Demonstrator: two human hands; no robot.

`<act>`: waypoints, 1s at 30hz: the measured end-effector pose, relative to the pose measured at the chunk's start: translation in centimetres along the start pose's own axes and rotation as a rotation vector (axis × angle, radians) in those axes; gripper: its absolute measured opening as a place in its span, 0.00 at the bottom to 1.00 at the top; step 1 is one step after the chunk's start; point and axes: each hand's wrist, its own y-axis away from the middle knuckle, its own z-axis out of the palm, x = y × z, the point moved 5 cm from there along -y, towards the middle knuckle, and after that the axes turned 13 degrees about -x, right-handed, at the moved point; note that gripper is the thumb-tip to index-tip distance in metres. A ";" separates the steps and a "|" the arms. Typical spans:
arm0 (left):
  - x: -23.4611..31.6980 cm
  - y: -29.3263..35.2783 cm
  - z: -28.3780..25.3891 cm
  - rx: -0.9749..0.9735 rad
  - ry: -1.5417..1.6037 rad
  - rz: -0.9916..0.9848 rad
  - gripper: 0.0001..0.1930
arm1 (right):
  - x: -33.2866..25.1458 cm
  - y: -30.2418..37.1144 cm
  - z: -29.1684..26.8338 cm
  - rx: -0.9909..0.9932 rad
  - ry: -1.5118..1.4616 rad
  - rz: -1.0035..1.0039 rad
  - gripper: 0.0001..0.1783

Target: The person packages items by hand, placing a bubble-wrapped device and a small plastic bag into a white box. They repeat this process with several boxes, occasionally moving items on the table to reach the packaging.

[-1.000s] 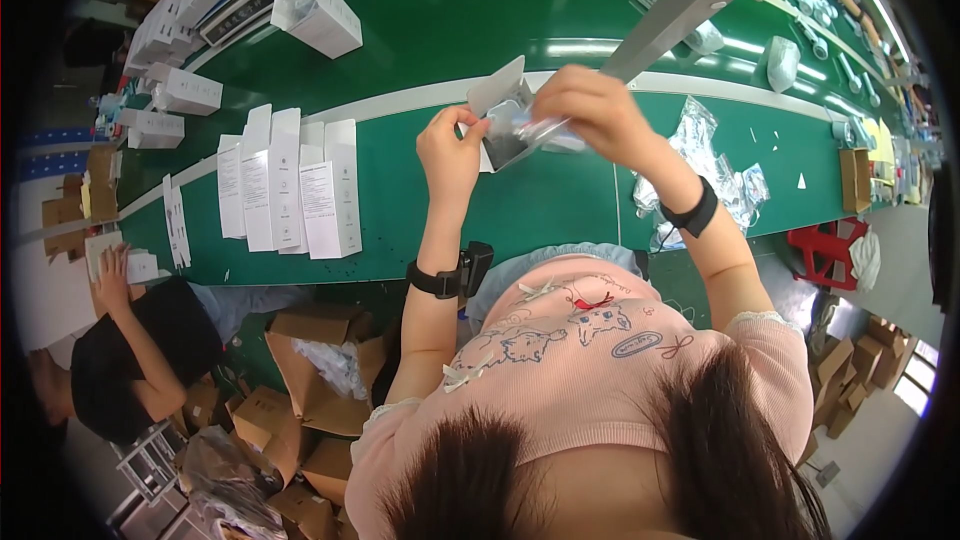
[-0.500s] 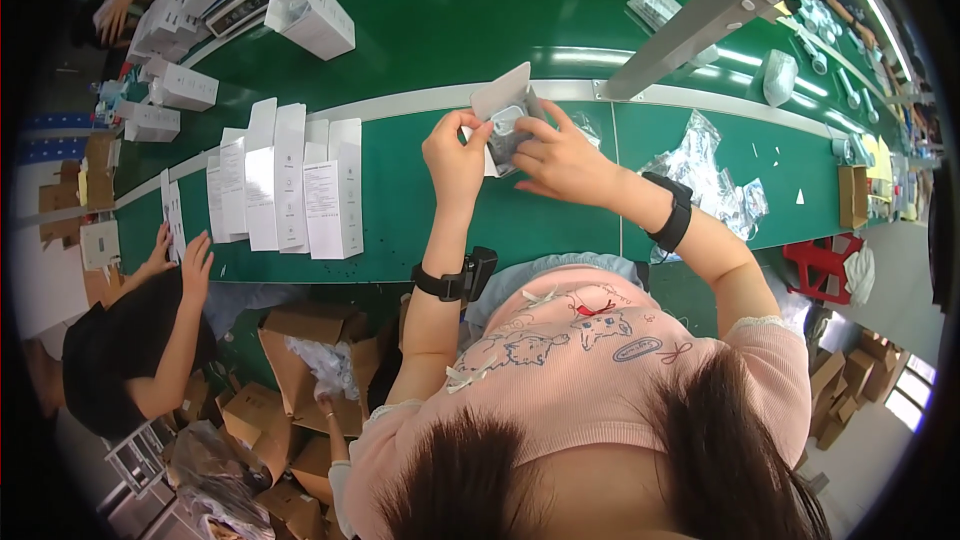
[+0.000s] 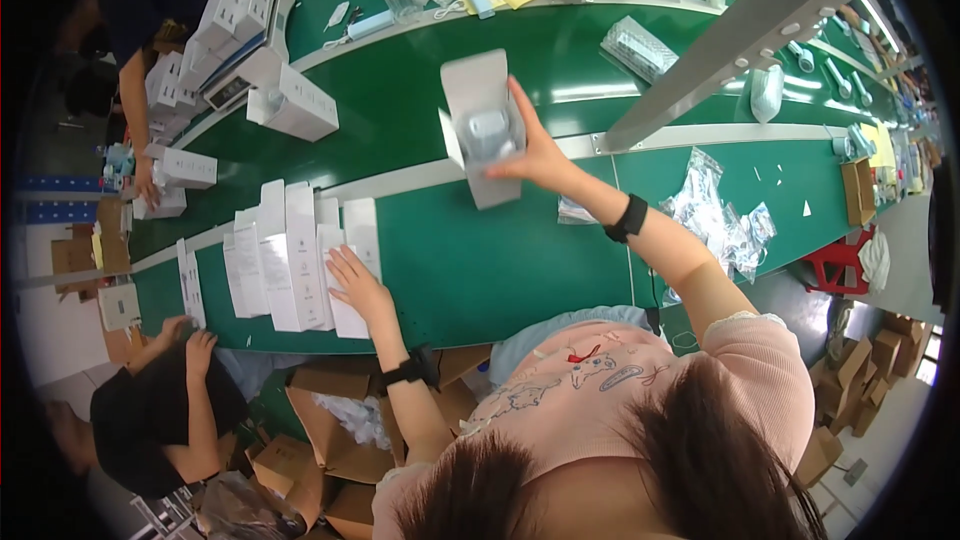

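My right hand point(image 3: 540, 150) grips a white carton point(image 3: 493, 190) from its right side, holding it over the metal strip along the workbench. The carton's top flap stands up, and a side flap sticks out at the left. A light-coloured item in clear plastic point(image 3: 490, 130) shows inside; its kind is unclear. To the left, my left hand point(image 3: 362, 288) lies with fingers outstretched on the right end of a row of white cartons point(image 3: 295, 270). Its fingertips touch a carton there, and I see no grip around it.
Clear plastic bags point(image 3: 700, 195) lie on the green bench point(image 3: 480, 285) at right. A metal post point(image 3: 690, 60) slants across the far right. An open white carton point(image 3: 305, 110) lies at far left. Co-workers' hands point(image 3: 190, 335) are at left. Brown cardboard boxes point(image 3: 340, 450) stand below the bench.
Both hands were at the carton. My right hand has carried it farther away and slightly left; my left hand has let go and moved left to the row of cartons.
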 end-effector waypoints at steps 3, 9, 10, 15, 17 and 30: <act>5.7 2.3 -1.6 -0.024 0.166 0.105 0.38 | 1.2 -4.3 -4.0 0.151 0.035 -0.069 0.65; 16.2 6.7 -3.8 -0.341 0.209 0.368 0.41 | 3.5 -6.7 -6.4 0.209 0.411 0.013 0.63; 16.7 6.1 -4.4 -0.379 0.304 0.361 0.41 | 2.7 -4.9 -6.4 0.250 0.526 -0.035 0.59; 13.8 2.3 -2.2 -0.395 0.483 0.396 0.39 | -0.7 9.6 -9.3 -0.549 0.400 0.487 0.25; 13.2 1.6 0.1 -0.492 0.690 0.396 0.39 | -1.1 15.0 -15.0 -0.447 0.335 0.777 0.21; 18.5 2.8 -5.8 -0.437 1.272 0.513 0.40 | 12.9 -1.0 -29.7 -0.075 0.985 0.989 0.43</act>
